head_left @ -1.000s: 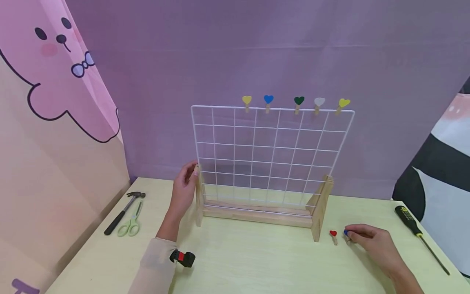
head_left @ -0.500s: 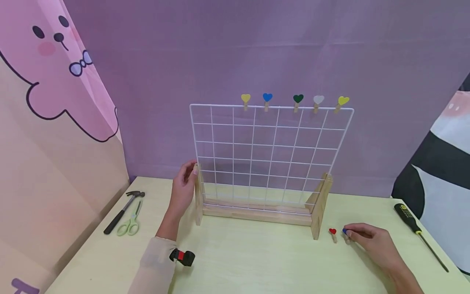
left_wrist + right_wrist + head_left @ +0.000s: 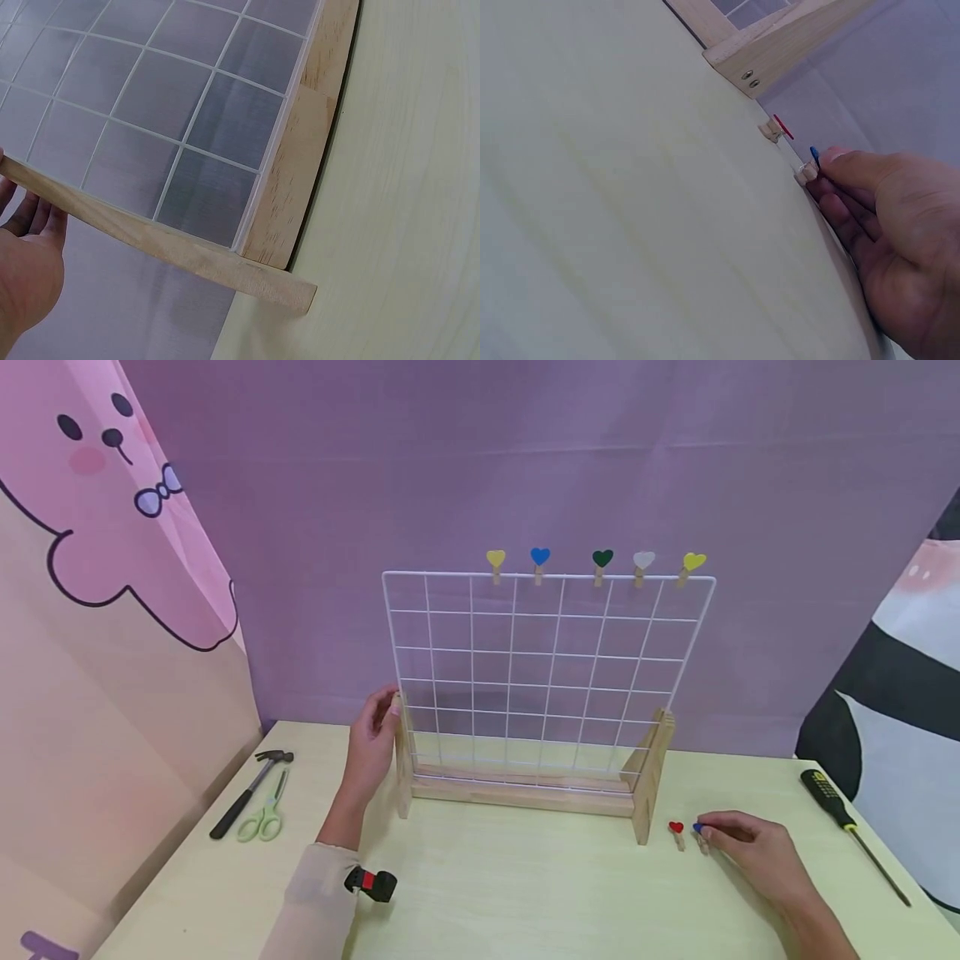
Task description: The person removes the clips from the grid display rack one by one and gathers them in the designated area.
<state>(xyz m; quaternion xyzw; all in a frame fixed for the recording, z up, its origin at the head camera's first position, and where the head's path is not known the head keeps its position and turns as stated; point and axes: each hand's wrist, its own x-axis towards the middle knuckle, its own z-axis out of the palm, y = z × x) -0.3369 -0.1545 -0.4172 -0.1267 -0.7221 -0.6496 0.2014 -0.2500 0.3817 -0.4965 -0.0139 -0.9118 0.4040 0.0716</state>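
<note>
A white wire grid (image 3: 551, 653) stands in a wooden stand (image 3: 525, 795). My left hand (image 3: 369, 750) grips the top of the stand's left upright; in the left wrist view its fingers (image 3: 34, 214) lie behind the wood. At the right, my right hand (image 3: 761, 856) pinches a small wooden clothespin with a blue heart (image 3: 808, 173), low at the tabletop. Just left of it lies a clothespin with a red heart (image 3: 677, 828), apart from the hand. Several heart clothespins, among them a dark green one (image 3: 602, 560), sit along the grid's top wire.
A hammer (image 3: 251, 793) and light green scissors (image 3: 262, 818) lie on the table (image 3: 510, 893) at the left. Near the right edge lies a black and yellow screwdriver (image 3: 843, 818). A purple cloth (image 3: 450, 468) hangs behind the grid.
The head view has shifted slightly, so everything sits a little further left and up. Both hands keep nearly the same places, the right one still at the blue heart clothespin.
</note>
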